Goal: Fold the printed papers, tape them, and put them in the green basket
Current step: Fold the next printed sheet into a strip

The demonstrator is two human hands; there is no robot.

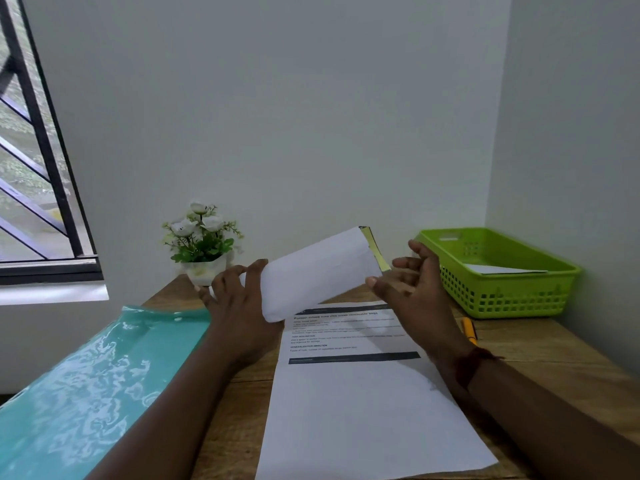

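Observation:
A folded white paper (318, 275) is held tilted above the wooden table, with a strip of yellowish tape (374, 249) along its upper right end. My left hand (239, 306) grips its lower left end. My right hand (415, 289) is beside the taped end, fingers spread and relaxed, thumb tip close to the paper's lower right corner. A printed sheet (353, 403) lies flat on the table under both hands. The green basket (502, 296) stands at the back right with a folded white paper (498, 270) inside.
A yellow pen (469, 329) lies between the printed sheet and the basket. A shiny teal plastic folder (90, 382) covers the table's left side. A small pot of white flowers (202, 244) stands at the back by the wall. A barred window (31, 168) is at left.

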